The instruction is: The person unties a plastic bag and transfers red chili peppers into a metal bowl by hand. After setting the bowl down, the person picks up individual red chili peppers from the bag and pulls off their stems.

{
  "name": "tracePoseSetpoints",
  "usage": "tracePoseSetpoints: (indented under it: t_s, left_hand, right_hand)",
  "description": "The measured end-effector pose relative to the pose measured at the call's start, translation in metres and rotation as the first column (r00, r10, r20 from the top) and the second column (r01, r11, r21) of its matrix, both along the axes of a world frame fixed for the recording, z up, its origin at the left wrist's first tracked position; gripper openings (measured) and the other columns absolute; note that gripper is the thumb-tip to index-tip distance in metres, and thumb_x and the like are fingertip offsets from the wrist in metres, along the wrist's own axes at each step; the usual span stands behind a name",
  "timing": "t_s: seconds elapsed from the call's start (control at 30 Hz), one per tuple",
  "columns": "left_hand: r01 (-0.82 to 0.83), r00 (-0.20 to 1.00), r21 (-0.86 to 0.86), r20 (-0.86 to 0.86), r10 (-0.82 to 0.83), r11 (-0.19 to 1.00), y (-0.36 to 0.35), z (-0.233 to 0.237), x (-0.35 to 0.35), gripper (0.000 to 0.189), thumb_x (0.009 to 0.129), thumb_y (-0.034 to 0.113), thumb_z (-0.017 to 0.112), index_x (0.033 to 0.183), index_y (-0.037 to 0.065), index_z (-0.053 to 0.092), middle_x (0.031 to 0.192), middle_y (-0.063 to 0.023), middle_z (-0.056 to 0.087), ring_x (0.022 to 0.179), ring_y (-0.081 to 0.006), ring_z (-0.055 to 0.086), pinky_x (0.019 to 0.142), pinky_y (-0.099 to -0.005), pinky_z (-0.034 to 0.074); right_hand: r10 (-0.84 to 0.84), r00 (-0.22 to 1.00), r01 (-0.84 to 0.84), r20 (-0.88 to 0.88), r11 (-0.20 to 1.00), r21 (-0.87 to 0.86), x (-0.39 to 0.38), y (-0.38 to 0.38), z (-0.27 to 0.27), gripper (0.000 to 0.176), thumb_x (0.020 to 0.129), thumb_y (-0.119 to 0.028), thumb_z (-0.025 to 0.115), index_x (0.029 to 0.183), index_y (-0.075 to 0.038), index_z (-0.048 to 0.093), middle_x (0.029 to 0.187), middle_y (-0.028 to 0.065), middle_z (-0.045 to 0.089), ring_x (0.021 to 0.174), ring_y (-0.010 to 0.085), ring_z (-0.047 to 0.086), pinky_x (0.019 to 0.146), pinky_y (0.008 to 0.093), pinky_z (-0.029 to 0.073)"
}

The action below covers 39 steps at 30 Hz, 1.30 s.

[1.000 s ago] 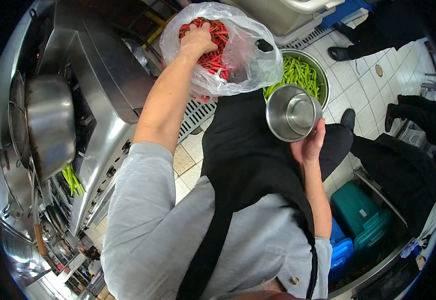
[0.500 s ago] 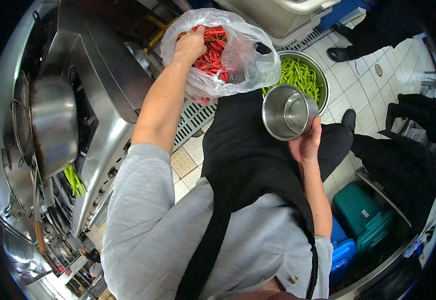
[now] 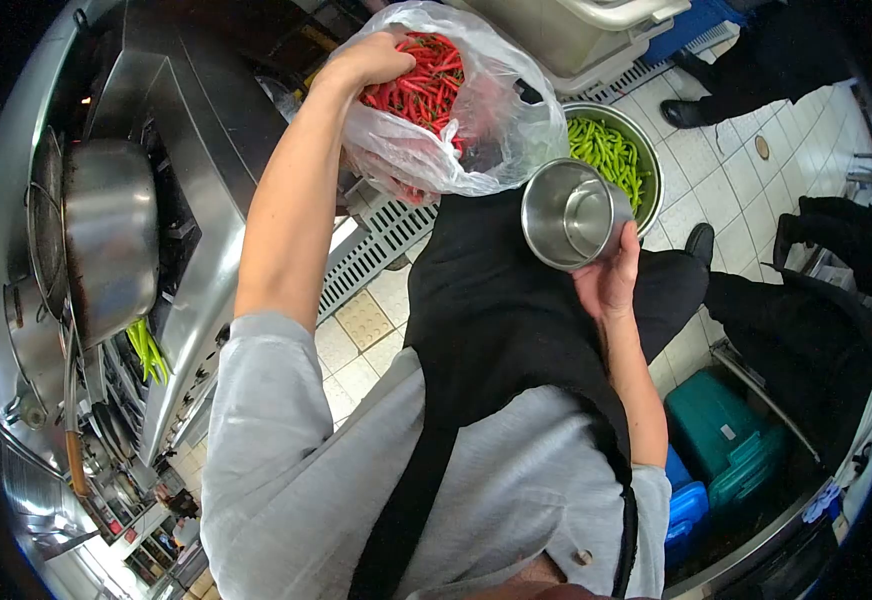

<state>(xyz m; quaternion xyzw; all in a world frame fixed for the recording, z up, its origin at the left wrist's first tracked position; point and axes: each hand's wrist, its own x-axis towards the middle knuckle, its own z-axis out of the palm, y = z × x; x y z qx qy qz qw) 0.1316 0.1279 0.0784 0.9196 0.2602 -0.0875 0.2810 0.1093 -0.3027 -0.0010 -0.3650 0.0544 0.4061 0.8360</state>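
My left hand (image 3: 374,60) reaches into the mouth of a clear plastic bag (image 3: 511,110) at the top centre. It is closed at the left edge of a heap of red chilies (image 3: 426,80) inside. The fingertips are hidden, so what they grip cannot be made out. My right hand (image 3: 608,278) supports a round stainless steel pot (image 3: 568,212) from below and the right side. The pot is tilted and its shiny inside shows no food. Behind it, a large steel bowl (image 3: 653,160) on the floor holds green chilies (image 3: 604,152), partly covered by the pot and bag.
A metal stove (image 3: 221,200) runs along the left, carrying a big stockpot (image 3: 111,240) and some green chilies (image 3: 144,350). Pale plastic tubs (image 3: 596,60) stand behind the bag. Another person's black shoe (image 3: 684,113) is at the upper right. A green bin (image 3: 726,425) stands lower right.
My left hand has shifted left and up from over the red chilies to their edge. The bag has moved slightly up and right. The steel pot has risen a little.
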Motion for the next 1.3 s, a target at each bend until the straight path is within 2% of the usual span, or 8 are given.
tracePoseSetpoints:
  t_s: [0.1,0.23,0.5,0.57,0.7,0.93,1.1,1.3]
  left_hand:
    - [-0.135,0.974,-0.211,-0.208,0.091,0.968,-0.021,0.032,-0.005,0.034,0.091,0.016,0.056,0.123,0.008,0.065,0.092,-0.0046,0.07,0.068,-0.0095,0.063,0.054,-0.0278,0.048]
    - [-0.254,0.967,-0.445,-0.101,0.233,0.859,-0.038,0.033,-0.028,0.026,0.092,0.015,0.054,0.115,0.008,0.063,0.08,0.0019,0.063,0.057,-0.0035,0.052,0.041,-0.0228,0.032]
    - [-0.207,0.978,-0.525,-0.104,0.18,0.825,-0.07,0.099,-0.055,0.016,0.091,0.011,0.057,0.105,0.006,0.061,0.081,-0.0031,0.066,0.052,-0.0027,0.05,0.041,-0.0189,0.034]
    - [-0.13,0.96,-0.752,0.068,0.272,0.646,-0.085,0.109,-0.06,0.016,0.09,0.007,0.058,0.106,0.002,0.06,0.083,-0.007,0.068,0.052,-0.004,0.051,0.043,-0.019,0.038]
    - [-0.02,0.974,-0.825,0.11,0.196,0.565,-0.113,0.123,-0.06,0.024,0.09,0.005,0.059,0.113,-0.001,0.06,0.089,-0.0104,0.07,0.053,-0.0057,0.052,0.047,-0.0187,0.042]
    - [0.148,0.987,-0.722,0.061,-0.151,0.675,-0.182,0.08,-0.046,0.041,0.091,0.013,0.056,0.131,0.004,0.06,0.087,-0.001,0.067,0.058,-0.0044,0.054,0.051,-0.0208,0.046]
    - [0.325,0.944,-0.26,0.145,-0.296,0.909,-0.217,0.019,-0.042,0.039,0.087,0.022,0.061,0.121,0.003,0.063,0.103,-0.0262,0.071,0.097,-0.0424,0.07,0.085,-0.0489,0.054]
    - [0.299,0.953,-0.062,0.08,-0.293,0.952,-0.236,0.024,-0.036,0.026,0.082,0.017,0.061,0.103,0.002,0.064,0.092,-0.0258,0.071,0.089,-0.0457,0.069,0.08,-0.0544,0.056]
  right_hand:
    - [0.047,0.999,-0.046,-0.016,0.997,0.057,0.003,0.003,0.004,0.075,0.099,-0.065,0.045,0.15,-0.011,0.041,0.141,0.0131,0.057,0.119,0.0303,0.064,0.09,0.0478,0.058]
    - [0.031,0.999,-0.029,-0.041,0.998,0.052,0.005,0.013,0.018,0.073,0.1,-0.065,0.042,0.149,-0.011,0.041,0.137,0.0149,0.059,0.109,0.0324,0.068,0.074,0.0449,0.063]
    - [0.07,0.99,-0.054,-0.123,0.991,0.122,0.009,0.013,0.01,0.071,0.1,-0.064,0.041,0.147,-0.011,0.043,0.137,0.0156,0.058,0.109,0.0343,0.068,0.073,0.0464,0.065]
    - [0.053,0.981,-0.034,-0.185,0.994,0.105,0.007,0.015,0.012,0.071,0.1,-0.065,0.042,0.147,-0.011,0.044,0.138,0.0157,0.057,0.112,0.0348,0.067,0.074,0.0476,0.065]
    - [0.068,0.973,-0.037,-0.221,0.989,0.142,0.007,0.017,0.009,0.072,0.098,-0.066,0.045,0.146,-0.012,0.045,0.139,0.0158,0.057,0.114,0.0358,0.065,0.076,0.0499,0.064]
    - [0.124,0.966,-0.094,-0.227,0.986,0.139,0.006,0.021,0.014,0.075,0.098,-0.07,0.039,0.147,-0.015,0.043,0.138,0.0123,0.059,0.115,0.0296,0.065,0.075,0.047,0.063]
    - [0.151,0.954,-0.099,-0.258,0.974,0.203,0.004,0.023,0.009,0.072,0.097,-0.071,0.039,0.143,-0.016,0.05,0.133,0.0113,0.063,0.112,0.0285,0.067,0.075,0.0468,0.063]
    - [0.177,0.936,-0.136,-0.303,0.979,0.153,0.004,0.022,0.006,0.075,0.096,-0.074,0.036,0.143,-0.017,0.049,0.13,0.0101,0.064,0.114,0.0268,0.065,0.071,0.0461,0.064]
